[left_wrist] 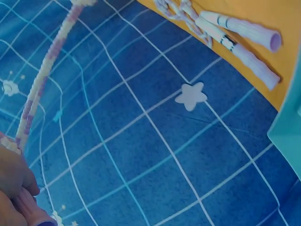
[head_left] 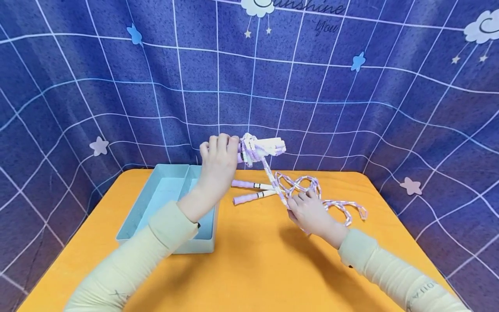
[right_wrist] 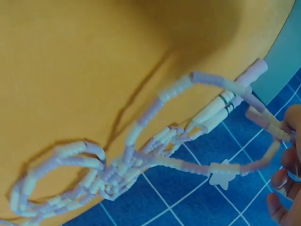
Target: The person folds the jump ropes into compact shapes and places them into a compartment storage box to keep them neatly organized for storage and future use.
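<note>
My left hand (head_left: 218, 162) is raised above the table and grips the purple ends of a beaded jump rope's handles (head_left: 269, 145). White and purple beaded cord is wound around these handles. From the bundle a doubled strand (head_left: 273, 177) runs down to my right hand (head_left: 312, 214), which pinches it low over the table. In the right wrist view a loop of cord (right_wrist: 176, 88) hangs from the fingers of that hand. A second jump rope lies on the table, its two purple-and-white handles (head_left: 248, 198) side by side and its cord (head_left: 343, 206) loosely heaped partly behind my right hand.
A light blue tray (head_left: 126, 237) with a divider stands on the left of the orange table (head_left: 249, 273), partly covered by my left arm. A dark blue curtain (head_left: 249, 108) with white grid lines and stars hangs behind and along both sides.
</note>
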Motion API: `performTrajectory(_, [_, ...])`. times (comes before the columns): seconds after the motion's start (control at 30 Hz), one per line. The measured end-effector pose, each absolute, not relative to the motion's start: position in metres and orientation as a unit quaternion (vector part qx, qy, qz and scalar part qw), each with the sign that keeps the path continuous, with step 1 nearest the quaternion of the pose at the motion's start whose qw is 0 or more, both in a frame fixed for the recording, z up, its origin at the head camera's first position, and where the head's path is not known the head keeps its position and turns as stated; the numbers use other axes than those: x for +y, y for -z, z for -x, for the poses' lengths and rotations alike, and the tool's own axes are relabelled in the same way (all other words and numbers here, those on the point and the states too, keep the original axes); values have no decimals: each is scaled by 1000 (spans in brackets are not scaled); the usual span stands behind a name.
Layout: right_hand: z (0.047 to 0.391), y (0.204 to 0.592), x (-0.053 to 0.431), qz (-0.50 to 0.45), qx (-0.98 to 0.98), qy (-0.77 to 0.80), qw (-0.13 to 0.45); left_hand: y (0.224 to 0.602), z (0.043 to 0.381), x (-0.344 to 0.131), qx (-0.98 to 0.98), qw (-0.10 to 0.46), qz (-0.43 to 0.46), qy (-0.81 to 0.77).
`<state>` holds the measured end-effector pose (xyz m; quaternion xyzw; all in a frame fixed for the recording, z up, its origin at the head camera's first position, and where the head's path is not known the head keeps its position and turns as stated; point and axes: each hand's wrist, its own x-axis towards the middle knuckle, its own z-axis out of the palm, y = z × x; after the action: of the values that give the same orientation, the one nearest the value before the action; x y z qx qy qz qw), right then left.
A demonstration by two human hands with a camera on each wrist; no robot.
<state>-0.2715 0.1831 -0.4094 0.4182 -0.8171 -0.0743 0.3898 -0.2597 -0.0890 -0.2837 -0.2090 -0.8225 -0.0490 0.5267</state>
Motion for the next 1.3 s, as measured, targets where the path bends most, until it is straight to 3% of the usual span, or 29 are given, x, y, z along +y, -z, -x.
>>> performTrajectory(0.27, [257,406,188,-433,-801,135,390,291,276,-100,-831,537,148,-4])
performTrajectory(0.53, [239,383,194,-447,-793,162,382,302,283,-105,-856,503,112,-31])
performTrajectory(0.87, [227,327,193,-485,-739,118,452,320,288,-101,-848,512,125,-60])
performTrajectory(1.13, [228,282,182,-481,-703,122,509,339,280,-88,-879,440,166,-81])
performTrajectory(1.3, [230,263,179,-466,-707,123,518,349,274,-79,-872,439,195,-90])
